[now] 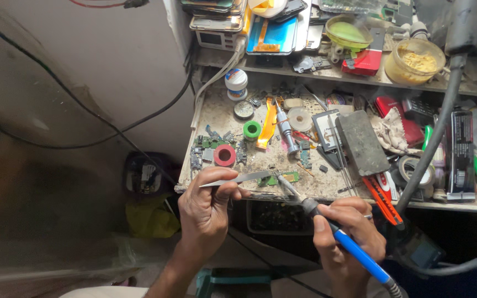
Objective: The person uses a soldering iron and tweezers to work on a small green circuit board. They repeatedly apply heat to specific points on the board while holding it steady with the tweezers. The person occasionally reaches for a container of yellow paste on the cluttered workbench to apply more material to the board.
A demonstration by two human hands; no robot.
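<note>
Gripping tweezers and soldering iron — green board half hidden.

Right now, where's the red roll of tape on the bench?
The red roll of tape lies flat near the bench's front left corner, among small green circuit boards, below the green roll and just above the left hand.

Single head view, looks steeply down and forward onto cluttered table; both hands close, low in frame; shelf behind; left side blurred, probably wall.
</note>
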